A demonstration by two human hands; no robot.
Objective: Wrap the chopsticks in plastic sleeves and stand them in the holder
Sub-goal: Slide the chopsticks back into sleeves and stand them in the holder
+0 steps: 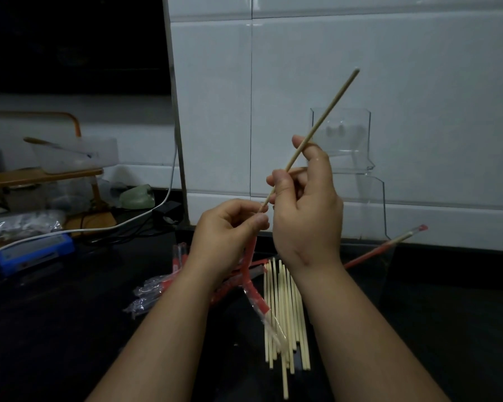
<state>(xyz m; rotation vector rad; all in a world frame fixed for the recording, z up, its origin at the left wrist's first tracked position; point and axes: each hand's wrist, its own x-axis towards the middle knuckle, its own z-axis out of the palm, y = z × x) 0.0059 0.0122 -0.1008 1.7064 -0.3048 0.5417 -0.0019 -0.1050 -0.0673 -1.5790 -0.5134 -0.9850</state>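
1. Our right hand [305,210] pinches one chopstick [323,120] in curled fingers. It points up and to the right.
2. Our left hand [230,227] pinches the top of a red plastic sleeve [251,253] that hangs down. The chopstick's low tip touches it there.
3. Bare chopsticks [285,314] lie on the dark desk [70,329] under our hands.
4. One wrapped chopstick [389,245] leans at the clear holder [357,123].

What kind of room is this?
Probably a kitchen, at the counter. The wall has shiny white tiles. The black counter holds a rack with a plastic tub on it, and a pile of chopsticks lies there.
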